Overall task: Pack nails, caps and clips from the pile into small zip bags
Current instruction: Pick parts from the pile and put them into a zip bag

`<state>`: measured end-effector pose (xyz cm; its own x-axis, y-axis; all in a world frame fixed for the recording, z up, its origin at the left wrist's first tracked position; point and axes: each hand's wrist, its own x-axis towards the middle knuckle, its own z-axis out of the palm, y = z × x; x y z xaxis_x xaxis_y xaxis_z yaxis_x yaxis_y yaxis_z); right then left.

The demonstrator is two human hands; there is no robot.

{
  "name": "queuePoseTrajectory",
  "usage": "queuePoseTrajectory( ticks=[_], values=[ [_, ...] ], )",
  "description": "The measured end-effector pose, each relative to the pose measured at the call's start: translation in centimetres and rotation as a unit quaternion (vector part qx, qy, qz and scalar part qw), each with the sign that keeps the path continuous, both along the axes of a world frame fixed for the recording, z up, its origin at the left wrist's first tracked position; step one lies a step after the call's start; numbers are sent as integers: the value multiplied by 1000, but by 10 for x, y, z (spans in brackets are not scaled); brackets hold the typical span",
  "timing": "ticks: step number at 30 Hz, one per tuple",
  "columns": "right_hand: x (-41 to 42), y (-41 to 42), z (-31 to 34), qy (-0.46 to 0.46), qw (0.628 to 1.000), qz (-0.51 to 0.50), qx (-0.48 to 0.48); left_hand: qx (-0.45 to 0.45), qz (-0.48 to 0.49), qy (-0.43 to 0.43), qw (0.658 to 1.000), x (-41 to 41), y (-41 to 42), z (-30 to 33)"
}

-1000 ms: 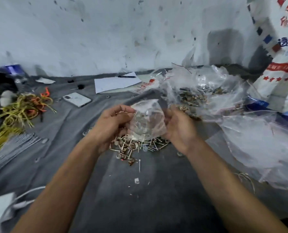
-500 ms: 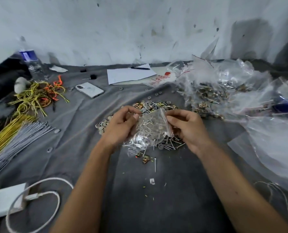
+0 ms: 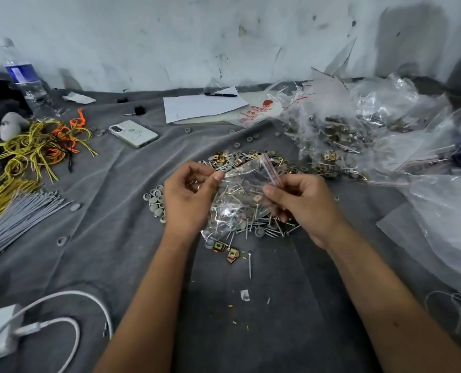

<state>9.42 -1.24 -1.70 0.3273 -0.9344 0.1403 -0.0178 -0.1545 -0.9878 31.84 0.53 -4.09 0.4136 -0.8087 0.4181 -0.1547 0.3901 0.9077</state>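
Both hands hold one small clear zip bag [image 3: 241,195] just above the pile [image 3: 253,168] of nails, caps and clips on the grey cloth [image 3: 111,238]; the left hand [image 3: 189,200] pinches the bag's left edge between thumb and forefinger, and the right hand [image 3: 302,203] pinches the end with the red zip strip, fingers curled round the film; neither hand is free. The bag already shows nails and at least one square clip inside, though the clear film makes it hard to separate its contents from the pile beneath; whether the zip is sealed I cannot tell.

The film looks thin, limp and slippery; it will likely sag wherever the load gathers, and the nail points could pierce it if squeezed; the stiffer zip strip seems the best place to hold it, one pinch near each end, with the weight hanging below. A filled bag should be light but lumpy.

Loose grey caps [image 3: 155,199] lie just left of the left hand; a single nail [image 3: 249,265] and a few brass clips [image 3: 228,251] lie near the pile's close edge; filled bags [image 3: 358,130] are heaped to the right, well apart from the phone [image 3: 133,133].
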Motion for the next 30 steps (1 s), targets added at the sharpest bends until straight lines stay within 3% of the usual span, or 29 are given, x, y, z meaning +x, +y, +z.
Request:
queuePoseTrajectory(
  ticks=[6,11,18,20,22,24,25,27,30],
  values=[
    [-3,-1,-7,45,999,-23,10,10,12,46,999,7,6,1],
    [-5,-3,-6,-74,995,-62,22,114,-64,111,985,-4,15,5],
    [-4,0,-10,-57,996,-63,-5,77,-10,101,992,-4,26,7],
    [-3,1,-13,-42,996,-72,-11,71,32,63,995,-6,31,4],
    [-2,3,-14,-9,996,-76,-45,40,158,-74,984,-7,37,2],
    [1,6,-15,32,992,-69,-96,-6,306,-210,929,-7,40,4],
    [3,7,-15,51,989,-64,-120,-45,329,-245,911,-8,41,6],
    [10,11,-15,81,983,-57,-157,-93,269,-275,918,-16,41,8],
    [16,13,-16,98,973,-43,-204,-33,128,-265,955,-33,37,8]
  ],
)
